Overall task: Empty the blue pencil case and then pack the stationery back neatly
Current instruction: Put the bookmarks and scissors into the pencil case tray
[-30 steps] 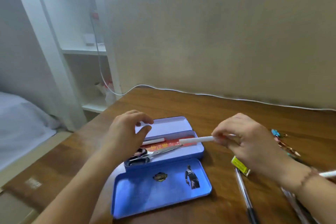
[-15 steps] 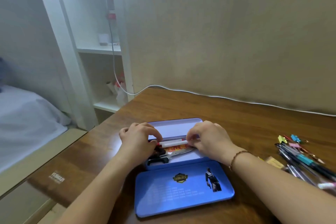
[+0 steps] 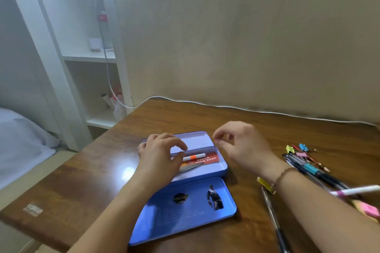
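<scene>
The blue pencil case lies open in the middle of the wooden table, its lid flat toward me with two stickers. Inside it lie a white pen with an orange band, a red ruler and the scissors, whose handles are hidden. My left hand hovers over the case's left end, fingers curled and apart, touching the pen's tip at most. My right hand is raised just right of the case, empty, fingers loosely spread.
A heap of pens and coloured binder clips lies at the right. A white marker, a pink eraser, a yellow item and a dark pen lie near my right forearm. A white cable runs along the wall. White shelves stand left.
The white pen, carried by my right hand, was laid in the case. My right hand has let go and moved right and up; my left hand stays at the case's left end.
</scene>
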Demonstrator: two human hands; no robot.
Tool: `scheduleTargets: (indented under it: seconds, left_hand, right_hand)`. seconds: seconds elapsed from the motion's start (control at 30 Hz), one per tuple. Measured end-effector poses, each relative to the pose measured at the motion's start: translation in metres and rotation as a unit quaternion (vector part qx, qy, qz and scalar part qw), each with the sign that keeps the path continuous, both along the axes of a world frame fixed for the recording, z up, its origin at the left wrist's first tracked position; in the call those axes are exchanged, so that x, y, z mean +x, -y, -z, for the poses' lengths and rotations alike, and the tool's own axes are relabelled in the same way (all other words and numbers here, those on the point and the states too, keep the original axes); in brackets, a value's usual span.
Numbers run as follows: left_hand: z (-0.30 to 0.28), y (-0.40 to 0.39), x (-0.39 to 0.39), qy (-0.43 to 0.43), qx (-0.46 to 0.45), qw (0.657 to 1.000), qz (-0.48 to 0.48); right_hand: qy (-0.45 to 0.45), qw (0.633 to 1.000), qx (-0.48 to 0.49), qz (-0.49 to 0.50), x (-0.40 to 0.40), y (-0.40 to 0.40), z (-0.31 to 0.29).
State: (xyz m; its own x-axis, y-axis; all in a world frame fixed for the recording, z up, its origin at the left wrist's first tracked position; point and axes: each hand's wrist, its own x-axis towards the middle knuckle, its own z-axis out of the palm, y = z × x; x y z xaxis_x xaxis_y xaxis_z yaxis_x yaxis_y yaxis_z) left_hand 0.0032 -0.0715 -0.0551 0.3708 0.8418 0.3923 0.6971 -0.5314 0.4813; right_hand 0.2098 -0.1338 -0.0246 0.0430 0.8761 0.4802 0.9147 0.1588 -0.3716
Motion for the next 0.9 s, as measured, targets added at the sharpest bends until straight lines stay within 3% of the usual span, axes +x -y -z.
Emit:
scheduleTargets:
  seconds: [0.17, 0.33, 0.5, 0.63, 0.9]
  left_hand:
    - [-0.013, 0.052, 0.061, 0.005, 0.012, 0.984, 0.176]
    - [-0.025, 0.106, 0.136, -0.027, 0.015, 0.954, 0.299]
    - [-0.009, 0.122, 0.197, -0.1, 0.037, 0.946, 0.307]
    - [0.003, 0.127, 0.222, -0.147, 0.063, 0.94, 0.3]
    - [-0.006, 0.117, 0.2, -0.073, 0.101, 0.947, 0.295]
  right_hand:
    - [-0.047, 0.993, 0.001, 0.113, 0.101, 0.108, -0.025]
    - [-0.025, 0.938, -0.182, 0.292, 0.19, 0.169, 0.005]
    - [-0.01, 0.942, -0.247, 0.228, 0.199, 0.172, 0.028]
    - [0.0, 0.952, -0.225, 0.207, 0.203, 0.169, 0.03]
    - [-0.069, 0.984, -0.088, 0.137, 0.182, 0.174, 0.011]
